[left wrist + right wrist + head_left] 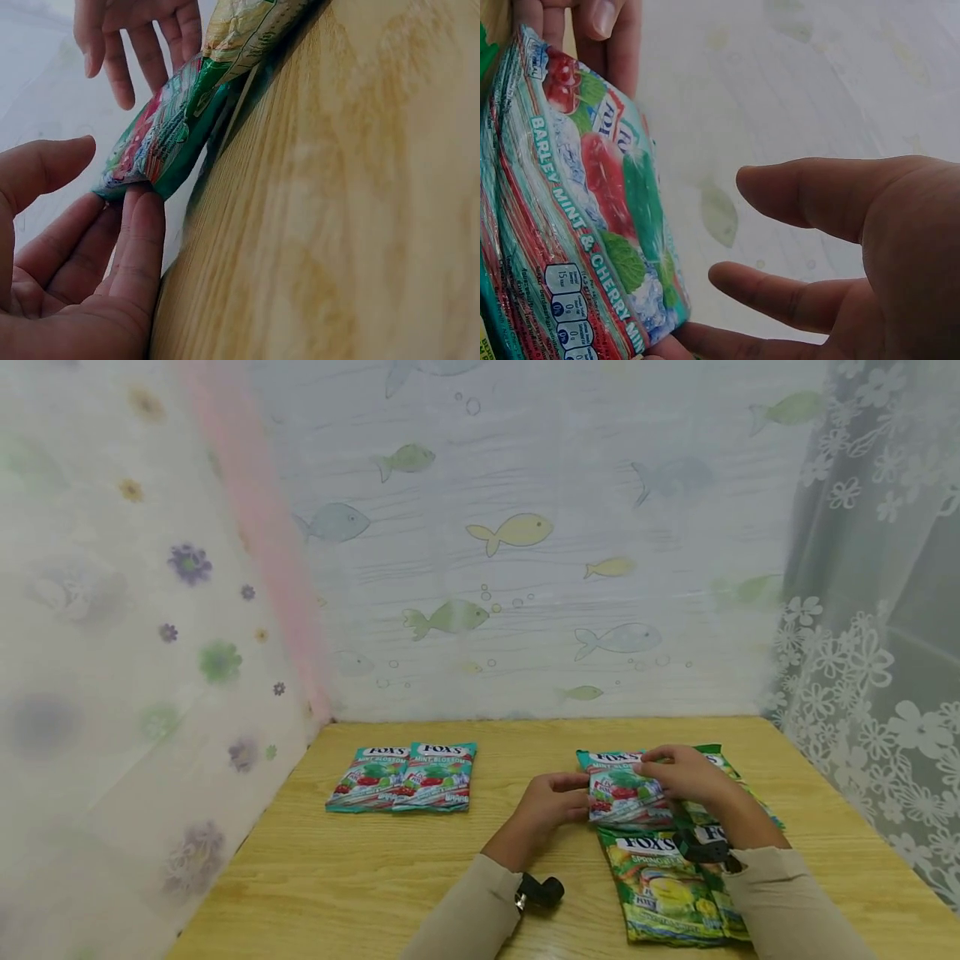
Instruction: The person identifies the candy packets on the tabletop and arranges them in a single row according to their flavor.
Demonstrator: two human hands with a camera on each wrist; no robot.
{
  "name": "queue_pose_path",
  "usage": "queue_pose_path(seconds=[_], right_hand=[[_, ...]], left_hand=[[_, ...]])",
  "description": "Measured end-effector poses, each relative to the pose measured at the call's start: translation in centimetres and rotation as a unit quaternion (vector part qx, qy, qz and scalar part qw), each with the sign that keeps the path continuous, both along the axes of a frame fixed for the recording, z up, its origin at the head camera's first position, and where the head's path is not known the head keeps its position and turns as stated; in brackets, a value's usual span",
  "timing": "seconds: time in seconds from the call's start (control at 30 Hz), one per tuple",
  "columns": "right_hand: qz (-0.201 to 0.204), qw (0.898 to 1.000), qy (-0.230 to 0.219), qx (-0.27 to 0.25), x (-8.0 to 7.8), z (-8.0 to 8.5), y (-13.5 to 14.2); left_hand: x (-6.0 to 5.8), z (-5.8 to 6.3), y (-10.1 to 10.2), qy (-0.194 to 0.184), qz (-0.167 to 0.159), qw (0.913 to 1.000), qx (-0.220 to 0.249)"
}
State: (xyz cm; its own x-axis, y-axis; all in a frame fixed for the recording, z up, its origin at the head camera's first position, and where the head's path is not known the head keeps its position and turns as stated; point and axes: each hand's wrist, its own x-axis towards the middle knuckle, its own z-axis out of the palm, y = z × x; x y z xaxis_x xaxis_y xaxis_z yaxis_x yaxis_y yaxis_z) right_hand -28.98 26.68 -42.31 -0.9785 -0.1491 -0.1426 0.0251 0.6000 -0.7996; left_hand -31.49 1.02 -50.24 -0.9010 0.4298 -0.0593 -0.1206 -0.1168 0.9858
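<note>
A teal Fox's Mint Blossom candy bag lies at the right of the table, between both hands. At its left edge is my left hand; in the left wrist view its fingertips touch the underside of the edge, while the thumb stays apart. My right hand reaches over the bag's upper right side. Seen from the right wrist, a fingertip meets the bag's edge, and the thumb is spread away from it. Green Fox's bags lie just in front of the teal one, partly behind the right forearm.
Two more teal Mint Blossom bags overlap on the left side of the wooden table. Another green bag shows behind the right hand. A fish-print curtain hangs along the back edge, with flowered sheets at both sides.
</note>
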Motion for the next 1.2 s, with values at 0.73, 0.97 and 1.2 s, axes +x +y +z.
queue_pose_path(seconds=[0.73,0.97,1.2], right_hand=[[-0.03,0.996,0.039,-0.075,-0.1,0.3,-0.5],[-0.048,0.989,0.066,-0.122,0.1,0.4,-1.3],[-0.038,0.985,0.1,-0.135,0.2,0.7,-2.2]], left_hand=[[-1.1,-0.6,-1.2,0.0,0.007,0.9949,0.1],[-0.9,-0.6,-2.2,0.023,0.014,0.9925,0.119],[-0.5,0.7,-3.7,0.052,0.008,0.9936,0.101]])
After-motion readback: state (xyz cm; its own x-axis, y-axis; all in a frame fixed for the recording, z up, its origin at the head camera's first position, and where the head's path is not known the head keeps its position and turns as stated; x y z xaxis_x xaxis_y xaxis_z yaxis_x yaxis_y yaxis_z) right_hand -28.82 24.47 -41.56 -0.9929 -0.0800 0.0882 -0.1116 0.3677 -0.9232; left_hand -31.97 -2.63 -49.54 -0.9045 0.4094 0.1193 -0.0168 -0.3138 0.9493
